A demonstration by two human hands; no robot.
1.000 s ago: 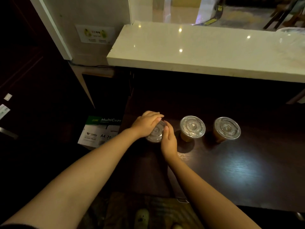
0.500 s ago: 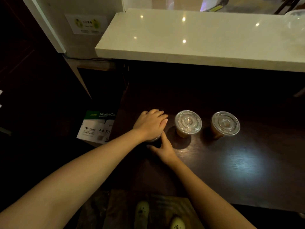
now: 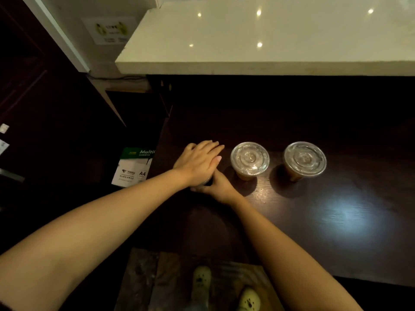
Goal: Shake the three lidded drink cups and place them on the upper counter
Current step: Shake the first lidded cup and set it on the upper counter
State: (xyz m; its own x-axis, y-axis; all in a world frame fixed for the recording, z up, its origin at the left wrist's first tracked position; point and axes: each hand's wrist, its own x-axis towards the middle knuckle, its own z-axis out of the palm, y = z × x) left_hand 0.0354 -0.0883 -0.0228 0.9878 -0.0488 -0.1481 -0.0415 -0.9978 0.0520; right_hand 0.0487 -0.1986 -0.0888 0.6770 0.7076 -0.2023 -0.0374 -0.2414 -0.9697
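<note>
Dim light is falling over the dark wooden lower counter (image 3: 336, 221) where we are standing, and the pale upper counter (image 3: 247, 41) is running across the top of the head view, well beyond our grip and bare of cups. Only this one view is serving us.

We are covering the first cup (image 3: 207, 181) almost entirely: our left hand (image 3: 197, 162) is lying flat over its lid with the fingers pressed together, and our right hand (image 3: 219, 187) is wrapping its side from below the left palm, fingers curled around the wall. Just a sliver of rim is showing between the hands. So we are clamping the cup from top and side, and it appears to be sitting on the wood, though we cannot tell for sure.

Just beyond our fingertips, to the right of the grip, the second cup (image 3: 250, 159) is standing upright with its clear lid (image 3: 250, 157) on, brown drink showing beneath. Farther right, well apart from our hands, the third cup (image 3: 304, 159) is standing likewise.

We are judging these as thin clear plastic: light for their size but weighted by liquid, walls likely flexing under a squeeze, possibly damp and slippery. A snap lid could pop during shaking, so keeping one palm on the lid and the other around the wall low down seems the safest hold.

At far left, a paper ream box (image 3: 134, 164) is resting below.
</note>
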